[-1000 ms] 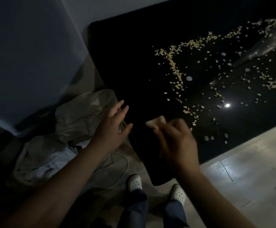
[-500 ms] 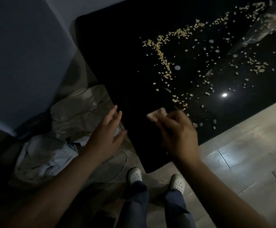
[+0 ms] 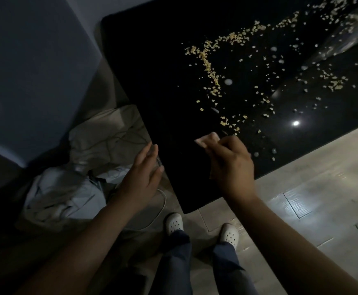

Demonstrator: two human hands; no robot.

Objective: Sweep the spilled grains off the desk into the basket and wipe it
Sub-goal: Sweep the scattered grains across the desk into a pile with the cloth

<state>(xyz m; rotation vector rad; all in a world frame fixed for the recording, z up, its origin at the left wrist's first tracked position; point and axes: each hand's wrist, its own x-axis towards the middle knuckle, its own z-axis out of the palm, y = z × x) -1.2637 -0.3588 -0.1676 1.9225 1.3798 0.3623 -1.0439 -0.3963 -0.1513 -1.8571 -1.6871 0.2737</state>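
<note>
Grains (image 3: 211, 69) scattered over the black tabletop (image 3: 152, 71) toward its right edge. The right hand (image 3: 231, 165) pinches a pale cloth (image 3: 207, 140) in its fingers near the front corner; the left hand (image 3: 144, 177), fingers released, is beside the left edge, near crumpled fabric (image 3: 67, 188) on the floor.

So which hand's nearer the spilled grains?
Right. The right hand, pinching a pale wad, is over the desk just short of the nearest grains; the left hand hangs open beside the desk's left edge, farther off.

The room is dim. At 10 o'clock a big grey-blue surface (image 3: 35, 71) fills the view; whether it is wall or furniture is unclear. Pale tiled floor (image 3: 323, 188) lies at 4 o'clock. At 8 o'clock is crumpled cloth (image 3: 67, 194), with a white cable (image 3: 164, 196) just beside it.
</note>
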